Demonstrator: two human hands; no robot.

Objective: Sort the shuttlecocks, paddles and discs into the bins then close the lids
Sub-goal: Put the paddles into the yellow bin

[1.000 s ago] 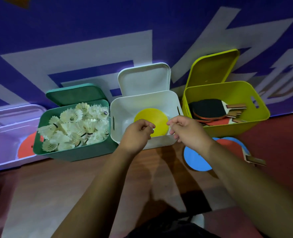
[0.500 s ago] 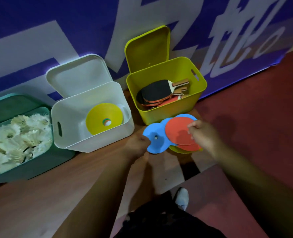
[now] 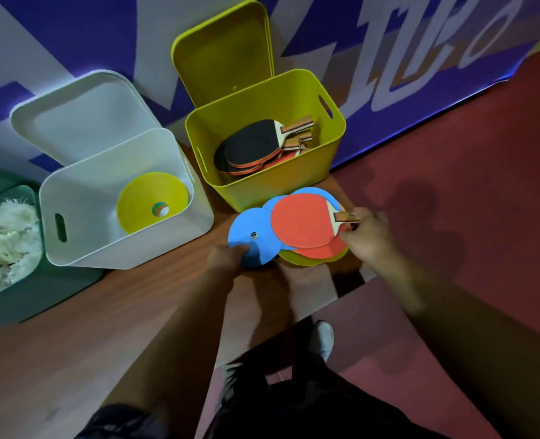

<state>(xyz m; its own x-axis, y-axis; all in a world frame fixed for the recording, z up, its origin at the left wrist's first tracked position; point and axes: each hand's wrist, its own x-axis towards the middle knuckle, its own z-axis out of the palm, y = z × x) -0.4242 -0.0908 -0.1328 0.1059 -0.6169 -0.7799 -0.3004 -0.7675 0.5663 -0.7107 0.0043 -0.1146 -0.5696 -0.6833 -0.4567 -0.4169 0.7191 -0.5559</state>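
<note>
On the floor in front of the yellow bin [image 3: 294, 99] lies a pile of flat discs with a red paddle [image 3: 303, 221] on top. My right hand [image 3: 368, 236] pinches the paddle's wooden handle. My left hand [image 3: 225, 258] grips the near edge of a blue disc [image 3: 256, 239] at the pile's left. Another blue disc, a red one and a yellow one show under the paddle. The yellow bin holds several paddles [image 3: 256, 147], lid up. The white bin [image 3: 116, 248] holds a yellow disc [image 3: 151, 201]. The green bin [image 3: 24, 293] at the left is full of shuttlecocks [image 3: 2, 236].
All three bins stand along a purple-and-white banner wall, their lids tipped back against it. The floor is brown wood on the left and red on the right. My legs and a white shoe [image 3: 322, 340] are below the pile.
My hands left the white bin and the view swung right. The left hand took hold of the blue disc, and the right hand took the red paddle's handle.
</note>
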